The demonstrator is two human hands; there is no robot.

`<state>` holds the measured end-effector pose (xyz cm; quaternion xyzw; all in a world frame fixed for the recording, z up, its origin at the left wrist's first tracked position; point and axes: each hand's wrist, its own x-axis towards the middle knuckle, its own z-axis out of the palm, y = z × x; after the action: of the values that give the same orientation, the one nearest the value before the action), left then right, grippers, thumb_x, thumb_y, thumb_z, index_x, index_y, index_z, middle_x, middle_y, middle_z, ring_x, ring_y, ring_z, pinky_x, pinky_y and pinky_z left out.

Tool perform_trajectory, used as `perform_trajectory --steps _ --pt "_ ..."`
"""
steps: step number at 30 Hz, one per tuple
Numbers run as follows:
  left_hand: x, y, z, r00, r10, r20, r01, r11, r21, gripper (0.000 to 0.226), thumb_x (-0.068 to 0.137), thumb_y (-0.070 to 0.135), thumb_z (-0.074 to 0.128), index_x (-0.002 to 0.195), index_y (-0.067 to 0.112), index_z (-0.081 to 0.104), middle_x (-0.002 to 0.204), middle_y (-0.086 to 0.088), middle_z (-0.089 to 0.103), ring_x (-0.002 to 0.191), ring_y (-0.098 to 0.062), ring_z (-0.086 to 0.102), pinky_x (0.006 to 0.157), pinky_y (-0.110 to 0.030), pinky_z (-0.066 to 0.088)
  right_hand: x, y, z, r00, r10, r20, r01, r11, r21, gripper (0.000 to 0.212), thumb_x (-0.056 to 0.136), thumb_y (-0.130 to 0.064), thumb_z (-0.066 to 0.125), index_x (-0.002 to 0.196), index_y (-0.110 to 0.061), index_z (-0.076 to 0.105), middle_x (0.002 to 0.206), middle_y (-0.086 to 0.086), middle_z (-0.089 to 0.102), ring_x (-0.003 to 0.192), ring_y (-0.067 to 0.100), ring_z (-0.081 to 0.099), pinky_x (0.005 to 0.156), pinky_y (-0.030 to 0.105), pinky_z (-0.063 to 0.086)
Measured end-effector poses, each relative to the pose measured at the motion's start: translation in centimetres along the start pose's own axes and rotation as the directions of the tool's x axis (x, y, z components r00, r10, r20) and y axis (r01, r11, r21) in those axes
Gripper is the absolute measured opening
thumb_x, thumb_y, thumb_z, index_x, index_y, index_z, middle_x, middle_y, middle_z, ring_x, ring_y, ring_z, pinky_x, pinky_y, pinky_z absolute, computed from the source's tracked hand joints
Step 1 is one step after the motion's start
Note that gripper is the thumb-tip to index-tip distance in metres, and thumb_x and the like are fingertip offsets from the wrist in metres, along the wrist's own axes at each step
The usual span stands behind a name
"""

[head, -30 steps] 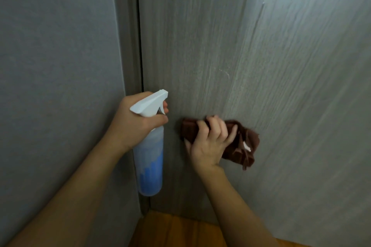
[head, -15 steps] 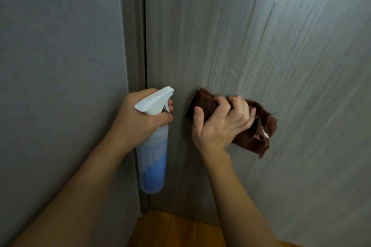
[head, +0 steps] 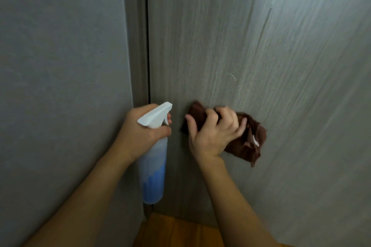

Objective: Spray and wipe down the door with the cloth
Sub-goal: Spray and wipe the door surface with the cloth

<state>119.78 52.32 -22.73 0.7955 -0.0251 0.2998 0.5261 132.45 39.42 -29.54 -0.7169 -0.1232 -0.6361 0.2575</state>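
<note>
Your right hand [head: 212, 136] presses the cloth [head: 247, 142] against the door [head: 220, 46], low on the panel and near its left edge. The fingers are curled over the bunched brown fabric and grip it; the thumb lies extended along the cloth's left end. The cloth is crumpled, and its right portion hangs free past your knuckles with a small white tag showing.

Your left hand [head: 142, 130] holds the bottle [head: 153, 168] upright by its neck, just left of the cloth and apart from it. The fingers are wrapped around the neck below the white trigger head [head: 155, 116], whose nozzle points toward the door. The bottle body contains blue liquid and hangs in front of the door's left edge, beside the frame [head: 136, 46]. A grey wall [head: 60, 66] lies left of the frame. Wood floor [head: 176, 232] shows below the door's bottom edge.
</note>
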Motion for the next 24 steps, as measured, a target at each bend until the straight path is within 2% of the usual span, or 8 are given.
perform_trajectory --steps 4,8,11,14,17,21,24 --pt "-0.8 -1.1 0.2 1.000 -0.002 -0.011 0.002 0.998 0.055 0.022 0.065 0.011 0.073 0.087 0.008 0.070 0.085 -0.003 0.071 0.083 -0.014 0.068 0.073 -0.023 0.055 4.4 -2.4 0.7 0.998 0.039 -0.041 -0.038 0.999 0.037 0.043 0.092 -0.061 0.049 0.100 -0.019 0.048 0.112 0.005 0.039 0.112 0.028 0.041 0.112 0.058 0.018" --pt "-1.1 -1.5 0.2 0.999 0.001 -0.050 0.002 0.998 0.070 0.018 0.065 0.010 0.073 0.082 0.009 0.067 0.083 -0.004 0.069 0.082 -0.020 0.067 0.073 -0.031 0.054 3.1 -1.3 0.4 0.999 -0.025 -0.046 0.028 0.998 0.053 0.043 0.092 -0.062 0.051 0.101 -0.020 0.050 0.108 0.004 0.039 0.107 0.027 0.042 0.114 0.051 0.018" --pt "-1.2 -1.4 0.3 0.997 0.029 -0.067 -0.023 0.996 0.091 0.019 0.064 0.010 0.074 0.081 0.011 0.066 0.082 -0.004 0.069 0.080 -0.020 0.067 0.072 -0.030 0.053 -0.2 0.0 0.0 0.998 -0.062 0.023 0.061 0.997 0.050 0.041 0.089 -0.059 0.056 0.100 -0.020 0.051 0.106 0.005 0.040 0.105 0.028 0.043 0.113 0.049 0.017" --pt "-1.6 -1.1 0.3 0.997 0.014 -0.078 -0.007 0.996 0.084 0.022 0.062 0.010 0.076 0.080 0.010 0.063 0.081 -0.006 0.068 0.070 -0.022 0.066 0.067 -0.029 0.052 -5.1 1.7 -0.7 0.984 -0.123 0.129 0.119 0.992 0.039 0.041 0.081 -0.056 0.060 0.100 -0.020 0.051 0.106 0.006 0.039 0.103 0.029 0.042 0.109 0.048 0.019" --pt "-1.9 -0.8 0.2 0.998 0.001 -0.067 0.005 0.997 0.081 0.028 0.060 0.012 0.080 0.082 0.008 0.062 0.078 -0.005 0.066 0.063 -0.021 0.066 0.063 -0.028 0.053 -7.9 2.4 -1.0 0.965 -0.177 0.194 0.172 0.984 0.040 0.041 0.079 -0.054 0.059 0.100 -0.020 0.051 0.106 0.007 0.040 0.103 0.030 0.042 0.101 0.049 0.025" --pt "-2.2 0.0 0.0 0.996 -0.030 -0.084 0.036 0.997 0.069 0.035 0.058 0.015 0.082 0.085 0.007 0.063 0.079 -0.008 0.067 0.065 -0.024 0.068 0.066 -0.039 0.056 -6.2 1.6 -0.9 0.971 -0.142 0.191 0.136 0.990 0.044 0.038 0.081 -0.054 0.057 0.099 -0.021 0.050 0.106 0.006 0.041 0.103 0.030 0.042 0.106 0.052 0.019" --pt "-2.4 0.8 -0.3 0.993 -0.023 -0.114 0.030 0.997 0.066 0.038 0.057 0.015 0.083 0.088 0.004 0.063 0.082 -0.009 0.067 0.063 -0.017 0.068 0.066 -0.034 0.056 -3.1 -0.3 -0.6 0.980 -0.105 0.166 0.095 0.993 0.067 0.037 0.083 -0.053 0.058 0.098 -0.020 0.053 0.106 0.005 0.042 0.102 0.029 0.043 0.104 0.055 0.022"
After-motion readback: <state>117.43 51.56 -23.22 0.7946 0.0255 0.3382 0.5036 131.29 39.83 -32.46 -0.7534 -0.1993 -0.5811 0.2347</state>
